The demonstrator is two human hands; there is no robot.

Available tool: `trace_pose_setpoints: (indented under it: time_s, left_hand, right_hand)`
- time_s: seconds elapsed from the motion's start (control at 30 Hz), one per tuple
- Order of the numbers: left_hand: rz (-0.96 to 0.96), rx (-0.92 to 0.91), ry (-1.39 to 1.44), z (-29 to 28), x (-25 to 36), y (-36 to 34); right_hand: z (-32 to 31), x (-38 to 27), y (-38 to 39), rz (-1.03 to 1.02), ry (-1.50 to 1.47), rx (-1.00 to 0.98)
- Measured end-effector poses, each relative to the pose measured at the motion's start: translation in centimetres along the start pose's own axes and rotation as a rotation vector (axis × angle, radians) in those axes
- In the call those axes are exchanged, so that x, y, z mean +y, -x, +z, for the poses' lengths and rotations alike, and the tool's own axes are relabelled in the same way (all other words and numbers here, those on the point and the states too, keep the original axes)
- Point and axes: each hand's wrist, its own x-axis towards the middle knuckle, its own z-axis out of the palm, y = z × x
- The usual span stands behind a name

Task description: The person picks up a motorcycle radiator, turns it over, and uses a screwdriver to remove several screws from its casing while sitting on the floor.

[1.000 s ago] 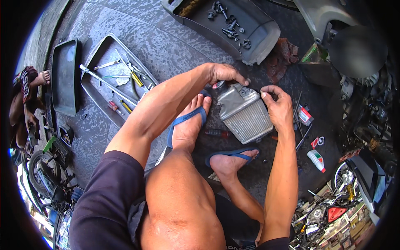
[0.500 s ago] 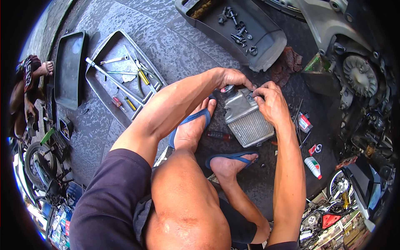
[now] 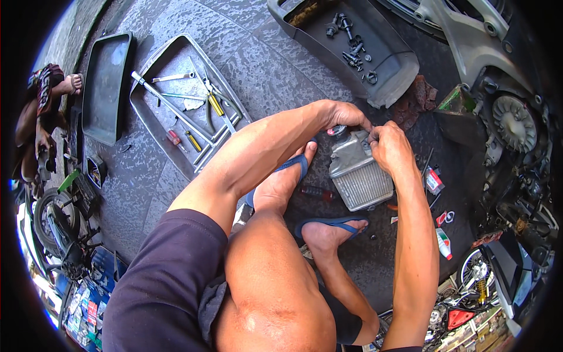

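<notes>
A grey radiator (image 3: pixel 362 179) with a finned core stands near my feet, with a round cap (image 3: pixel 336 130) at its upper left corner. My left hand (image 3: pixel 346 115) reaches over its far edge, fingers curled down at the tank beside the cap. At the far right corner, my right hand (image 3: pixel 389 148) is closed with bent fingers and thumb pressed against the tank. The fingertips of both hands nearly meet there. Whatever small part lies between them is hidden.
A tool tray (image 3: pixel 138 108) holds pliers, wrenches and screwdrivers. A black tray (image 3: pixel 88 111) lies farther left; a dark plastic cover (image 3: pixel 390 88) holds bolts. Right are a red-white package (image 3: pixel 434 180), a white bottle (image 3: pixel 444 243) and engine parts (image 3: pixel 510 120). Another person's hand (image 3: pixel 44 144) shows far left.
The whole view has shifted, so most things appear slightly farther right. My right fingers have curled in more at the radiator's corner. My left hand stays at its far edge.
</notes>
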Motion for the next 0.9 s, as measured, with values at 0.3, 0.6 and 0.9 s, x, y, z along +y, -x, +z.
trace_pose_setpoints:
  time_s: [0.3, 0.6, 0.9]
  left_hand:
    - [0.016, -0.009, 0.014, 0.5, 0.5, 1.2]
    - [0.002, 0.03, -0.052, 0.7, 0.4, 0.2]
    - [0.077, -0.005, -0.089, 0.8, -0.4, -0.1]
  right_hand:
    - [0.3, -0.3, 0.7, 0.002, 0.014, 0.078]
    - [1.8, -0.6, 2.1, -0.005, 0.067, 0.203]
    - [2.0, -1.2, 3.2, 0.1, -0.126, 0.321]
